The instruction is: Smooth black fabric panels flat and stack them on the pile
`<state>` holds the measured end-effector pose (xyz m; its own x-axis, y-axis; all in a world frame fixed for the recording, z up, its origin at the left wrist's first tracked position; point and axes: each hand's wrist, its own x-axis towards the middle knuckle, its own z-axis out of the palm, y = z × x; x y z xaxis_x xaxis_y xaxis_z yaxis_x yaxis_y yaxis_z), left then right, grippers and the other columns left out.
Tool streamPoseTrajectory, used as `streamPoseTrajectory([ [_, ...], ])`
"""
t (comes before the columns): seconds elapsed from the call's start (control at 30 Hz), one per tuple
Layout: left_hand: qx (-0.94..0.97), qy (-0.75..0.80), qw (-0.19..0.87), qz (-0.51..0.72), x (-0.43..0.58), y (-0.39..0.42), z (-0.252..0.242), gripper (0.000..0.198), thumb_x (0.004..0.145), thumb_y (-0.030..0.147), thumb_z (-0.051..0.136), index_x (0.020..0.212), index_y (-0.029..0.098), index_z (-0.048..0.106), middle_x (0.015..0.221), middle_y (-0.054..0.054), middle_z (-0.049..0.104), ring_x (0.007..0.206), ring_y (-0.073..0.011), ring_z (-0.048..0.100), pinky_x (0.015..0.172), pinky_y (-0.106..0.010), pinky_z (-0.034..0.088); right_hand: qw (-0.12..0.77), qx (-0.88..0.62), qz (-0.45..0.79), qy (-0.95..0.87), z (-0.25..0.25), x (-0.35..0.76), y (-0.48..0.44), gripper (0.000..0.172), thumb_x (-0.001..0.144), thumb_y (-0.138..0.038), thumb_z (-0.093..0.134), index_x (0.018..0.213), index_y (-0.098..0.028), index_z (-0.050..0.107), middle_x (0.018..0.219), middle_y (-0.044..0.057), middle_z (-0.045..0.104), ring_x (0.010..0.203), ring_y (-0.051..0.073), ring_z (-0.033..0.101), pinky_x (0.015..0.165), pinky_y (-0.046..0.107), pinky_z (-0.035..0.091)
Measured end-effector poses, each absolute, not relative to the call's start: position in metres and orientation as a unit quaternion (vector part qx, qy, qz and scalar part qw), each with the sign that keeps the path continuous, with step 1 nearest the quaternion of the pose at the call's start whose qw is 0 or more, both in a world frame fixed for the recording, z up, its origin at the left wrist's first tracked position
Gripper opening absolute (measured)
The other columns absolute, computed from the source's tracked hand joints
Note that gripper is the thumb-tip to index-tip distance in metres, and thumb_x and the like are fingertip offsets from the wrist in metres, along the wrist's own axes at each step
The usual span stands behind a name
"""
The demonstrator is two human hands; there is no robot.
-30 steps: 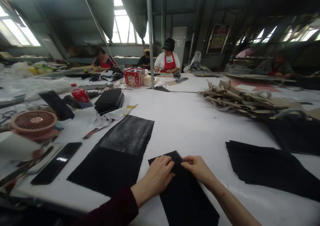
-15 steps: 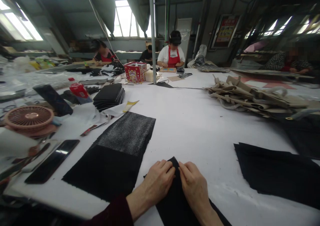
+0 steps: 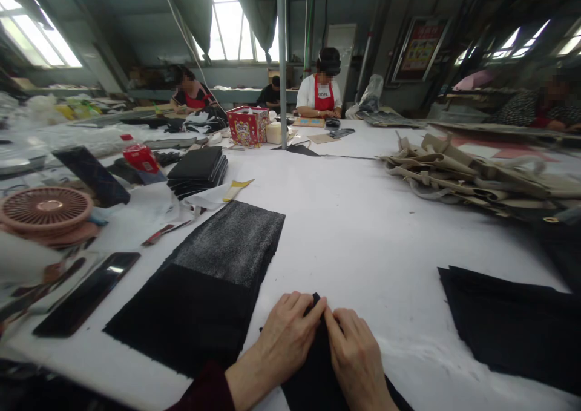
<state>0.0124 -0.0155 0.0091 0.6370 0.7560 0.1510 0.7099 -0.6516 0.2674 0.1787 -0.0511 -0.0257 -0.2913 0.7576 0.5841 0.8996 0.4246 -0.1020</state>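
Note:
A piece of black fabric (image 3: 313, 378) lies on the white table in front of me, its narrow far end between my hands. My left hand (image 3: 288, 332) grips that end from the left, fingers bent over it. From the right, my right hand (image 3: 356, 353) pinches the same end, its index fingertip almost meeting the left one. Both hands partly cover the fabric. To the left is a stack of black fabric pieces (image 3: 181, 320), with a speckled grey patch (image 3: 222, 241) across its far part. More black fabric (image 3: 512, 326) lies on the right.
Left of the stack are a phone (image 3: 86, 293), a pink fan (image 3: 48, 208) and a red-capped bottle (image 3: 141, 160). Folded black pieces (image 3: 197, 172) are piled behind. Beige fabric (image 3: 476, 175) is heaped at right. A pole (image 3: 282, 66) rises from the table; a co-worker (image 3: 320, 90) sits beyond.
My left index finger has stretched forward over the fabric's tip, and my right hand has shifted slightly down. The whole view has turned a little.

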Motion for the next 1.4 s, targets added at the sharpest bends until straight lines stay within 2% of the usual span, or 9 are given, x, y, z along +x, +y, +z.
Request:
streamPoseTrajectory([
  [0.37,0.893,0.414,0.102,0.141,0.012,-0.015,0.007,0.040,0.098,0.015,0.041,0.137,0.021,0.045,0.110,-0.008,0.057,0.096,-0.0235,0.053,0.086,-0.042,0.048,0.295,-0.515,-0.120,-0.796,-0.028,0.180,-0.050,0.032,0.098,-0.010,0.036,0.121,-0.011,0.058,0.086,0.009,0.058,0.075,0.020,0.053,0.067,0.035,0.044],
  [0.87,0.882,0.436,0.101,0.149,0.011,-0.013,0.009,0.041,0.095,0.017,0.050,0.136,0.019,0.046,0.117,-0.009,0.057,0.101,-0.0249,0.054,0.089,-0.042,0.047,0.276,-0.517,-0.121,-0.801,-0.028,0.180,-0.050,0.032,0.098,-0.008,0.034,0.120,-0.010,0.058,0.086,0.009,0.057,0.076,0.020,0.052,0.067,0.035,0.044],
  [1.03,0.904,0.378,0.088,0.180,0.007,-0.009,0.018,0.044,0.096,0.012,0.045,0.139,0.020,0.043,0.135,-0.008,0.054,0.119,-0.0241,0.049,0.102,-0.040,0.040,0.275,-0.529,-0.109,-0.795,-0.026,0.178,-0.050,0.031,0.097,-0.007,0.036,0.115,-0.010,0.061,0.085,0.009,0.056,0.076,0.020,0.052,0.069,0.035,0.045],
  [1.2,0.925,0.352,0.076,0.123,0.010,-0.008,0.021,0.036,0.096,0.011,0.042,0.131,0.017,0.049,0.125,-0.008,0.060,0.118,-0.0238,0.051,0.102,-0.039,0.039,0.292,-0.535,-0.072,-0.790,-0.026,0.182,-0.052,0.029,0.098,-0.010,0.039,0.117,-0.011,0.061,0.088,0.008,0.057,0.080,0.020,0.054,0.073,0.033,0.047],
  [1.4,0.928,0.353,0.031,0.117,0.011,-0.010,0.019,0.043,0.094,0.011,0.045,0.137,0.016,0.045,0.125,-0.008,0.060,0.122,-0.0233,0.048,0.109,-0.039,0.032,0.308,-0.540,-0.061,-0.781,-0.031,0.196,-0.065,0.030,0.098,-0.011,0.041,0.120,-0.013,0.060,0.089,0.008,0.057,0.082,0.019,0.055,0.075,0.033,0.048],
])
